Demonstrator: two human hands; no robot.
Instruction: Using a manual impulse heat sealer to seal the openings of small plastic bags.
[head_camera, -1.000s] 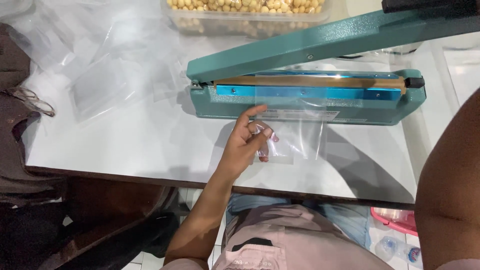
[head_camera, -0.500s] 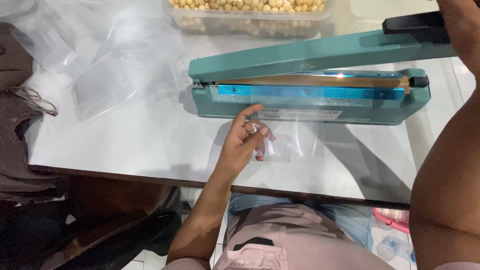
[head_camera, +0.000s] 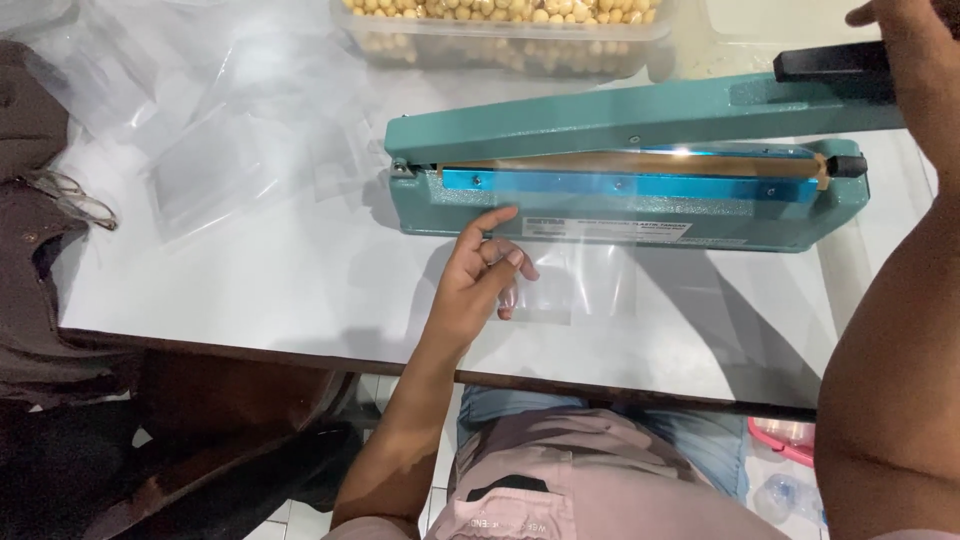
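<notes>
A teal heat sealer (head_camera: 640, 205) stands on the white table (head_camera: 260, 290), its arm raised only a little over the sealing bar. A small clear plastic bag (head_camera: 585, 285) lies in front of it, its top edge under the arm. My left hand (head_camera: 480, 275) pinches the bag's left side, fingers bent on the plastic. My right hand (head_camera: 905, 45) rests on the sealer's black handle at the upper right, and my right arm fills the right edge of the view.
A clear tub of small round beige nuts (head_camera: 505, 25) sits behind the sealer. Loose clear bags (head_camera: 210, 170) lie on the table's left part. Dark cloth and eyeglasses (head_camera: 55, 195) are at the far left. A pink-lidded box (head_camera: 790, 440) shows below the table edge.
The sealer arm has come down from wide open to nearly closed. My right hand has come into view on the handle. My left hand has stayed on the bag.
</notes>
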